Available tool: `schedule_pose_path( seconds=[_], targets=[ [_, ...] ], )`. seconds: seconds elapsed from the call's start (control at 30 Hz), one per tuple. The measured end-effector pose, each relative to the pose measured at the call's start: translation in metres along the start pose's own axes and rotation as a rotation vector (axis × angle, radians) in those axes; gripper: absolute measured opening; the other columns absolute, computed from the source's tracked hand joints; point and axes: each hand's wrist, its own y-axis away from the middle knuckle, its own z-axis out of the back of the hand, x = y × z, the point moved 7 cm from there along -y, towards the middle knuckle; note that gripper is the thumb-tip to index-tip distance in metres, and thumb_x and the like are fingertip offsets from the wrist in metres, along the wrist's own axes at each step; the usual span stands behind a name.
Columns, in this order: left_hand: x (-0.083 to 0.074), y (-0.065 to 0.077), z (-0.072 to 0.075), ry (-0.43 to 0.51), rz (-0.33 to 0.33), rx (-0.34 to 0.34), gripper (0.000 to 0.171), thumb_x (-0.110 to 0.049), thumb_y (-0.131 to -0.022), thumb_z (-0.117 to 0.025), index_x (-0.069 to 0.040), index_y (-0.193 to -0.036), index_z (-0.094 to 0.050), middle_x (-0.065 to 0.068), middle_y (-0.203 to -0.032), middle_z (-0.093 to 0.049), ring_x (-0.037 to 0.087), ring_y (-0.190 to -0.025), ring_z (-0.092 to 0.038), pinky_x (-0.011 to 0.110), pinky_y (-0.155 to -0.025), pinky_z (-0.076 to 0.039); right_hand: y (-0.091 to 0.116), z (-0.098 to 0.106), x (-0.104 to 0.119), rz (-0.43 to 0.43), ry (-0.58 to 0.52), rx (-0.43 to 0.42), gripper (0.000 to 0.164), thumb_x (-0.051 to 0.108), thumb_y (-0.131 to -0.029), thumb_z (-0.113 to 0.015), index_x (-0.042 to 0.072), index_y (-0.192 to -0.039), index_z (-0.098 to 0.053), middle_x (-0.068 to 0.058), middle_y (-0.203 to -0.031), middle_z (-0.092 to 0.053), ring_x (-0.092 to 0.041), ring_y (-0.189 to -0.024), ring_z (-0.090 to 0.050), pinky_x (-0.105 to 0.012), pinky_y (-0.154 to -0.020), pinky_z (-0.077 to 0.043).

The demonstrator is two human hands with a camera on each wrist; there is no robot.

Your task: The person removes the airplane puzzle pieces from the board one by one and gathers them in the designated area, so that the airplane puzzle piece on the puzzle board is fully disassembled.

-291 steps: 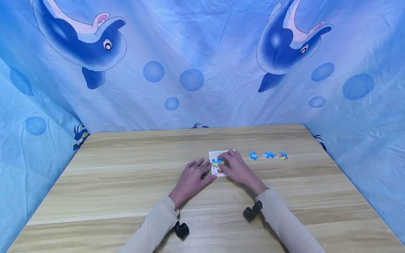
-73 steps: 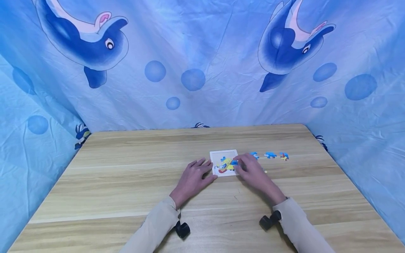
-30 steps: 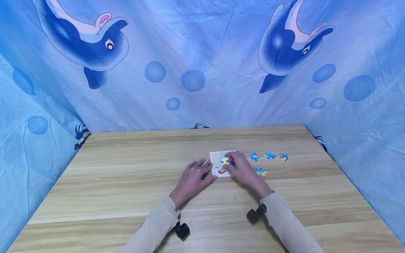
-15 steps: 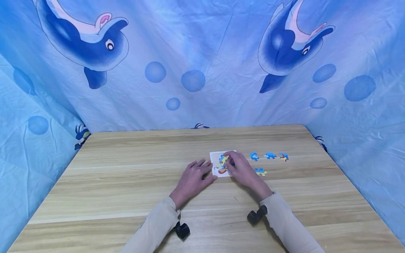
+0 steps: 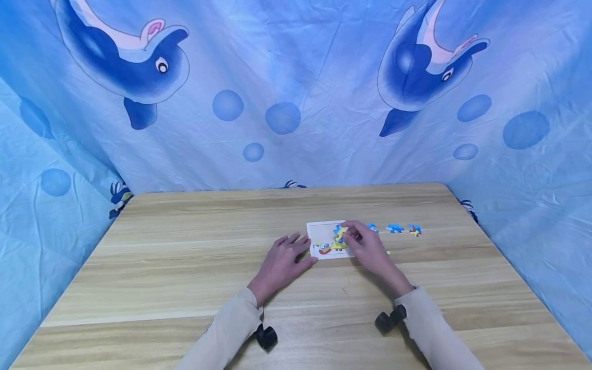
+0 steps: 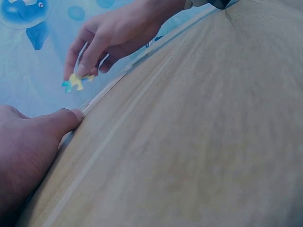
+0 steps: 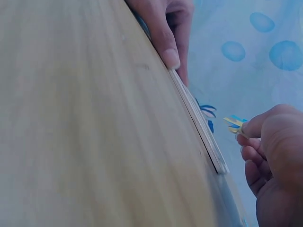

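Note:
A white-rimmed jigsaw tray (image 5: pixel 319 223) lies flat mid-table. My right hand (image 5: pixel 372 253) pinches a yellow-and-blue jigsaw piece (image 5: pixel 339 233) between thumb and fingertips, over the tray's right part. Both wrist views show this piece (image 6: pixel 75 82) raised above the tray. Along the tray's lower part lie a red-and-white piece (image 5: pixel 325 248) and a yellow piece (image 5: pixel 339 246); the right hand partly covers that area. My left hand (image 5: pixel 281 262) rests on the table with fingers spread, fingertips at the tray's left edge and thumb at its near left corner.
To the right of the tray, a row holds a blue piece (image 5: pixel 372 227), another blue piece (image 5: pixel 395 228) and a red-and-yellow one (image 5: pixel 414 229). A further loose piece (image 5: pixel 388 252) is mostly hidden behind the right hand. A blue dolphin-printed cloth (image 5: pixel 296 159) hangs behind the table.
Over the last half second my right hand has moved right with the pinched piece, from the tray's middle. The nearer loose piece was not visible 9.7 seconds ago. My left hand stays put.

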Motion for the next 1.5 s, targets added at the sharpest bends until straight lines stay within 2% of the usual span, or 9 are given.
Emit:
schedule_pose_path(
  seconds=[0.23, 0.43, 0.77, 1.03, 1.23, 1.5],
  targets=[
    [-0.001, 0.001, 0.001, 0.015, 0.0, -0.005, 0.056, -0.047, -0.1, -0.066, -0.005, -0.137, -0.067, 0.009, -0.141, -0.063, 0.032, -0.14, -0.05, 0.053, -0.116, -0.037, 0.01, 0.02, -0.008, 0.019, -0.015, -0.031, 0.028, -0.001, -0.098, -0.067, -0.003, -0.125, -0.067, -0.006, -0.093, -0.065, -0.02, -0.084, -0.059, -0.022, -0.072, -0.052],
    [-0.001, 0.001, 0.001, 0.014, -0.001, -0.003, 0.055, -0.046, -0.1, -0.066, -0.005, -0.137, -0.067, 0.009, -0.141, -0.063, 0.033, -0.14, -0.05, 0.053, -0.116, -0.037, 0.02, 0.035, -0.018, 0.007, -0.001, -0.045, 0.027, 0.0, -0.099, -0.066, -0.001, -0.125, -0.066, -0.006, -0.092, -0.064, -0.019, -0.082, -0.057, -0.021, -0.068, -0.05],
    [0.0, 0.002, 0.0, 0.016, -0.006, -0.008, 0.055, -0.047, -0.1, -0.066, -0.006, -0.137, -0.068, 0.008, -0.141, -0.063, 0.032, -0.14, -0.05, 0.053, -0.116, -0.037, 0.034, 0.058, -0.028, -0.045, 0.058, -0.059, 0.028, 0.004, -0.102, -0.063, -0.001, -0.13, -0.064, -0.007, -0.097, -0.063, -0.02, -0.088, -0.057, -0.019, -0.074, -0.05],
    [0.001, 0.002, 0.0, 0.016, -0.002, -0.003, 0.057, -0.05, -0.1, -0.064, -0.007, -0.138, -0.067, 0.008, -0.142, -0.062, 0.031, -0.141, -0.049, 0.052, -0.116, -0.037, 0.05, 0.08, -0.037, -0.036, 0.118, -0.102, 0.026, 0.003, -0.102, -0.062, -0.003, -0.128, -0.065, -0.008, -0.096, -0.063, -0.015, -0.089, -0.056, -0.016, -0.075, -0.048],
    [0.001, 0.002, -0.001, 0.006, 0.004, 0.008, 0.058, -0.051, -0.101, -0.063, -0.007, -0.138, -0.067, 0.008, -0.143, -0.062, 0.031, -0.141, -0.048, 0.051, -0.116, -0.037, 0.062, 0.094, -0.046, -0.026, 0.169, -0.142, 0.026, 0.001, -0.102, -0.063, -0.003, -0.127, -0.066, -0.007, -0.095, -0.063, -0.009, -0.083, -0.055, -0.015, -0.07, -0.046],
    [0.001, 0.002, -0.001, 0.008, 0.01, 0.013, 0.058, -0.051, -0.101, -0.063, -0.007, -0.139, -0.066, 0.007, -0.143, -0.061, 0.031, -0.142, -0.048, 0.051, -0.117, -0.036, 0.072, 0.107, -0.053, -0.035, 0.195, -0.157, 0.025, -0.003, -0.1, -0.064, -0.003, -0.125, -0.066, -0.008, -0.092, -0.064, -0.008, -0.08, -0.056, -0.015, -0.067, -0.046]
  ],
)
